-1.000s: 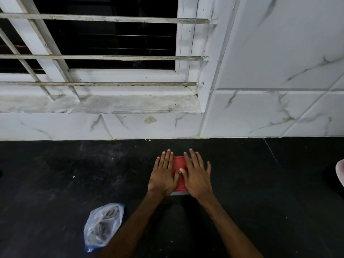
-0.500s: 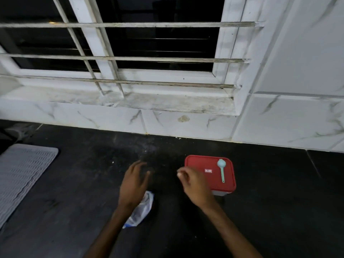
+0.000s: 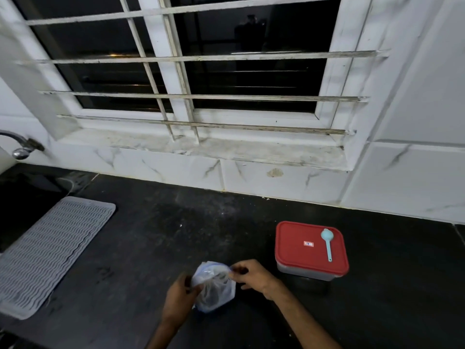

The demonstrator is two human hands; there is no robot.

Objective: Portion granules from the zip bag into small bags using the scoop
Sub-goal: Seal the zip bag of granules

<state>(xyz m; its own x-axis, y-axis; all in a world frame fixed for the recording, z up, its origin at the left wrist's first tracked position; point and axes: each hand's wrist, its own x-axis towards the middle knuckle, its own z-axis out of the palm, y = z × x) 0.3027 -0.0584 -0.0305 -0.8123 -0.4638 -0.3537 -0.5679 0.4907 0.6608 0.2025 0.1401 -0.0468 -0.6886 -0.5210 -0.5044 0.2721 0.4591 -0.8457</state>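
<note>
A clear zip bag [image 3: 214,288] with a blue seal and dark contents sits on the black counter, low in the centre. My left hand [image 3: 180,298] grips its left edge and my right hand [image 3: 251,274] pinches its top right edge. To the right stands a box with a red lid [image 3: 302,250]. A pale blue scoop [image 3: 327,241] lies on that lid, apart from both hands. No small bags show.
A grey ribbed mat [image 3: 50,250] lies at the left of the black counter [image 3: 156,235], beside a dark sink under a metal tap [image 3: 22,147]. A white tiled wall and a barred window [image 3: 191,96] run along the back.
Both hands left the red lid and moved left to the zip bag, which they now hold. The scoop on the lid came into sight. The camera turned left.
</note>
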